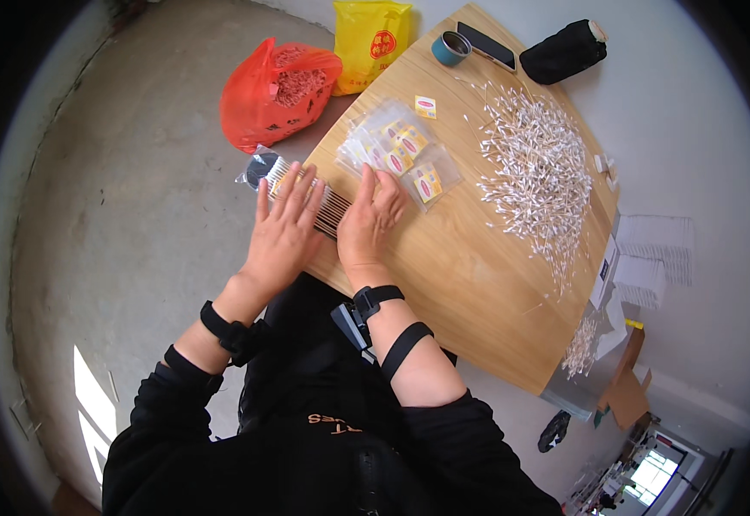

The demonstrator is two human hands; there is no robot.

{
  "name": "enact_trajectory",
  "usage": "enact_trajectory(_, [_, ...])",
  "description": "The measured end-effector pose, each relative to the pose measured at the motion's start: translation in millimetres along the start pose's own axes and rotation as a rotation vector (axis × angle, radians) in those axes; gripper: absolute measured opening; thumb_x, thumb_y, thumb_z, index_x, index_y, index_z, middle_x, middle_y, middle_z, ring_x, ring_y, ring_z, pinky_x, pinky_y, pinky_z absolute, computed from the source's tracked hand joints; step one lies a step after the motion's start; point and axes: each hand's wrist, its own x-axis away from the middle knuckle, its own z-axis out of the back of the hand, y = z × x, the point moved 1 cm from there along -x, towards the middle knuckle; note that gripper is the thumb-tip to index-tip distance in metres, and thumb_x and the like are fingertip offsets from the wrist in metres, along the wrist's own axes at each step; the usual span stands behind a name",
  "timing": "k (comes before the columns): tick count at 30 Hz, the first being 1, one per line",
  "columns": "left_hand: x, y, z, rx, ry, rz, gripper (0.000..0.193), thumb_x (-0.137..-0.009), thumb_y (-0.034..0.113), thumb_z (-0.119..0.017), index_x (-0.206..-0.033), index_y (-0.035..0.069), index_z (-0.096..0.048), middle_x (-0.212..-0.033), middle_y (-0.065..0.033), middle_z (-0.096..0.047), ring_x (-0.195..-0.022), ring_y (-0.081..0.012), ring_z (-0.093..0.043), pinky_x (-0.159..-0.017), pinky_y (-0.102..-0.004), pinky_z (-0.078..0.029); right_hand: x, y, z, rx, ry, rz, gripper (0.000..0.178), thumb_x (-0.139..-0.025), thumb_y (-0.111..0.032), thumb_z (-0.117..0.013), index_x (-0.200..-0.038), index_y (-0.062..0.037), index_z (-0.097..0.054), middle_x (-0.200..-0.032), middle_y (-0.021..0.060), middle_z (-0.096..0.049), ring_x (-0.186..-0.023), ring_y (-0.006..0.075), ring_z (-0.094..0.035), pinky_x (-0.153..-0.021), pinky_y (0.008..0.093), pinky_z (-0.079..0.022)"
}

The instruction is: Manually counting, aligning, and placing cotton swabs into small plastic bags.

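A row of cotton swabs (331, 216) lies side by side near the table's left edge, between my two hands. My left hand (282, 230) rests over the row with its fingers stretched out and apart. At the row's right side is my right hand (370, 225), its fingers loosely bent and the thumb apart from them; the fingertips are partly hidden. Beyond the left fingers, a clear plastic bag (259, 165) with something dark and round juts past the table edge. Several clear bags with yellow labels (402, 150) lie overlapping just beyond my right hand.
A big heap of loose cotton swabs (536, 163) covers the table's right side. At the far end are a teal cup (451, 49), a phone (486, 46) and a black cylindrical thing (564, 53). Red (250, 103) and yellow bags (366, 64) stand beyond the left edge. A cardboard box (627, 391) sits lower right.
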Motion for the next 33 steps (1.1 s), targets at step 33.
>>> enact_trajectory(33, [11.0, 6.8, -20.8, -0.032, -0.195, -0.147, 0.098, -0.081, 0.069, -0.048, -0.15, 0.005, -0.022, -0.158, -0.0074, -0.02, -0.148, -0.0207, -0.011, -0.119, -0.0478, -0.002, 32.2, 63.7, 73.7, 0.196, -0.145, -0.238, 0.062, -0.08, -0.003, -0.064, -0.136, 0.0, -0.04, -0.126, 0.0209, -0.042, -0.12, 0.0374, -0.039, -0.102, 0.05, -0.031])
